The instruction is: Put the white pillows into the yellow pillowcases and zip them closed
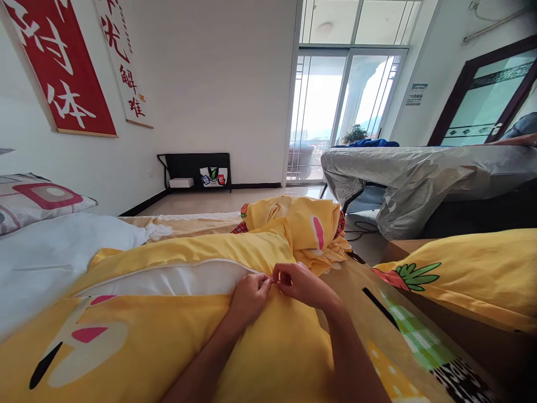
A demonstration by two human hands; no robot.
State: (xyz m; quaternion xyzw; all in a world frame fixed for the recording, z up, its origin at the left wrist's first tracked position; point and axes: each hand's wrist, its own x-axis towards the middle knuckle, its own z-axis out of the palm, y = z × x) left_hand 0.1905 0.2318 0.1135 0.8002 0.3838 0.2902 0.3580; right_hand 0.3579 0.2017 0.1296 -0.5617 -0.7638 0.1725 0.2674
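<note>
A yellow pillowcase (180, 330) with a cartoon print lies in front of me, its long opening gaping. White filling (180, 281) shows inside, and a thin whitish zipper edge (210, 261) runs along the upper side. My left hand (250, 295) is closed at the right end of this opening, thumb and finger pinching the fabric edge. Touching it there, my right hand (304, 284) pinches at the same spot. Its fingertips hide the small part they hold, so a zipper pull cannot be made out.
Bunched yellow cloth (302, 215) lies just beyond. At right rests another yellow pillow (482, 274) with a carrot print; at left are a white pillow (62, 246) and a patterned cushion (42, 198). A table under silver sheeting (419, 168) stands back right, with someone's arm (514, 140) beside it.
</note>
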